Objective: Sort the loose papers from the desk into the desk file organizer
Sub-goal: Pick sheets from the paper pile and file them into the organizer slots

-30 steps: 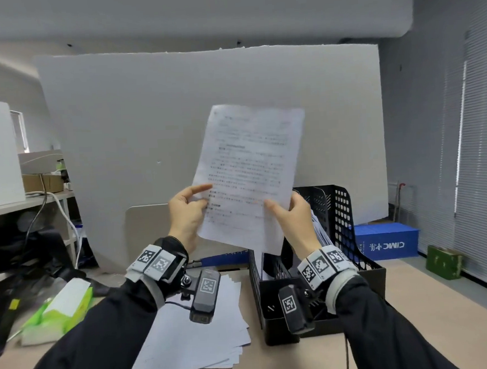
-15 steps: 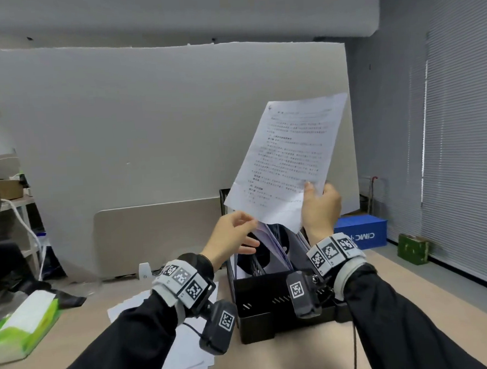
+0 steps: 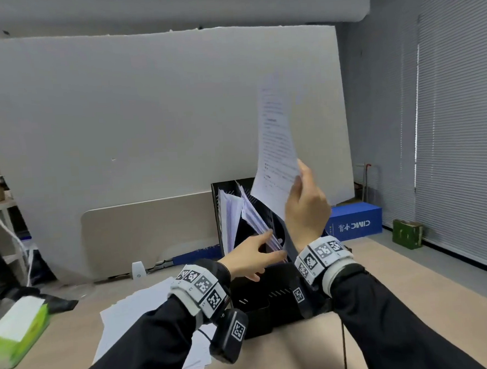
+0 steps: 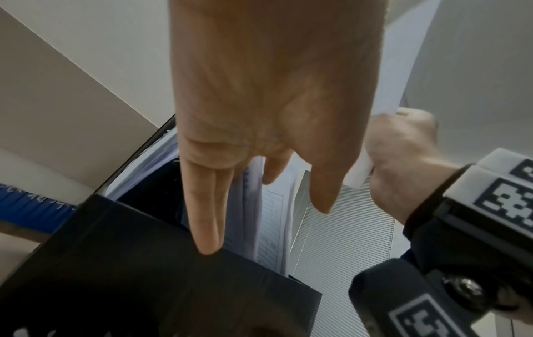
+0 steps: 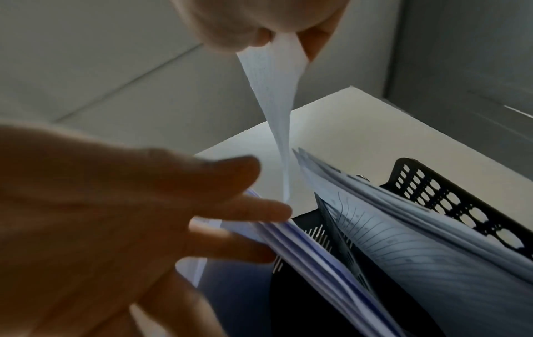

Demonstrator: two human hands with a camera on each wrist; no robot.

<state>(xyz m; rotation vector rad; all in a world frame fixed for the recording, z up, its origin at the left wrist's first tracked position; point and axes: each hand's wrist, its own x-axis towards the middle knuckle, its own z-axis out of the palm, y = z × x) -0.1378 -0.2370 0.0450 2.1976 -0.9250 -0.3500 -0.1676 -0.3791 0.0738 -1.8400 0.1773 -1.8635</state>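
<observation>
Head view, nearest first: two dark sleeves with tagged wrist bands reach over the tan desk. A loose stack of white papers lies on the desk under the left forearm, and a green tissue pack sits at the desk's left edge. Just past the wrists stands the black file organizer. The left hand reaches into it with fingers straight and slightly spread, their tips pressing against a sheaf of filed papers in a middle slot; the right wrist view shows those sheets leaning on the fingers. The right hand is raised above the organizer's right side, pinching the lower corner of a printed sheet between thumb and fingers. The sheet stands nearly upright and edge-on, its bottom edge just above the open slots. Behind are a white board, a blue box and window blinds.
</observation>
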